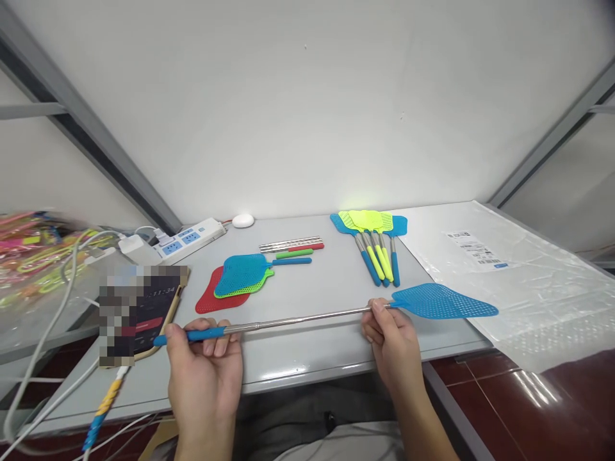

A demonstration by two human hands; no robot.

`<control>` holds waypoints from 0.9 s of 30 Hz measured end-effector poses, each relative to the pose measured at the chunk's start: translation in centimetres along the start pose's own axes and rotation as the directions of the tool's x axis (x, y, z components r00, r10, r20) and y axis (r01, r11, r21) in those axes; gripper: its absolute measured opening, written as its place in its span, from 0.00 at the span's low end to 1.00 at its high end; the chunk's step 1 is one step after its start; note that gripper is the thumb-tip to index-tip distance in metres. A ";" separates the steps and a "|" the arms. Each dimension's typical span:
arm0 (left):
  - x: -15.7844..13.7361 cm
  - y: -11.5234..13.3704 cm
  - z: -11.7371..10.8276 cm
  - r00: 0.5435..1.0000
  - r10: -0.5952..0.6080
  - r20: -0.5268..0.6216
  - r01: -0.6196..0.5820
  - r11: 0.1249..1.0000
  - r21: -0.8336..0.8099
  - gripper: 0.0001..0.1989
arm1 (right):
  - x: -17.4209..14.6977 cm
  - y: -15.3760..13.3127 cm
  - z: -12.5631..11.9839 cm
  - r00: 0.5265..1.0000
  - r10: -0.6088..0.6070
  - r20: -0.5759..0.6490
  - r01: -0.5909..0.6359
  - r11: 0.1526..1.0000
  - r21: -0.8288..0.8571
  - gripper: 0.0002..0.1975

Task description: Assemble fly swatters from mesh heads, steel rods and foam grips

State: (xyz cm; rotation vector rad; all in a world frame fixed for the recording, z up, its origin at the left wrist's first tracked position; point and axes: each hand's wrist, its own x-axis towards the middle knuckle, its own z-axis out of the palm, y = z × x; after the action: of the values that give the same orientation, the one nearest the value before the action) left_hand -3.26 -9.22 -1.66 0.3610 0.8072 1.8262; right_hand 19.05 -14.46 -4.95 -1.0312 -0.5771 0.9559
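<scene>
Stretched out between both hands is a blue fly swatter [442, 301] with a telescopic metal rod, drawn out long. My left hand [206, 365] is closed around its blue grip. With thumb and fingers, my right hand [391, 336] pinches the rod's other end, just beside the blue mesh head. Beyond the rod, a blue swatter head [245, 272] lies on a green one [264, 285] and a red one [209, 301]. Near them are loose metal rods [291, 243], a green grip [294, 253], a red grip [310, 246] and a blue grip [293, 261].
Several blue and yellow swatters [372, 240] lie fanned in a pile at the back. A clear plastic bag [509, 269] covers the table's right side. On the left are a phone [158, 307], a power strip [192, 240], white cables and a bag of colourful items [38, 256].
</scene>
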 end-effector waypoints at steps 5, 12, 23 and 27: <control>0.3 0.2 -0.1 1.000 -0.016 -0.026 0.016 1.000 -0.024 0.20 | 0.2 -0.7 0.6 0.997 -0.014 -0.082 0.022 0.995 0.098 0.13; 0.2 0.4 0.0 0.999 -0.018 -0.045 0.016 0.999 -0.049 0.19 | 0.3 -1.2 0.5 1.000 -0.009 -0.012 0.011 0.987 0.159 0.08; -0.6 0.1 -0.4 0.999 0.007 0.047 -0.007 1.000 -0.014 0.13 | 0.1 -1.2 0.9 0.948 -0.113 -0.296 0.161 0.976 0.145 0.12; -0.5 0.0 -0.6 0.998 0.016 0.060 -0.016 1.000 0.013 0.13 | -0.1 -1.3 0.9 0.947 -0.115 -0.299 0.167 0.973 0.157 0.10</control>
State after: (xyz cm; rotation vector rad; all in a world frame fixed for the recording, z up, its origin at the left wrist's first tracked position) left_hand -3.43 -9.86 -1.97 0.4296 0.7777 1.8171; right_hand 18.79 -14.34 -3.33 -0.9314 -0.3101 0.7004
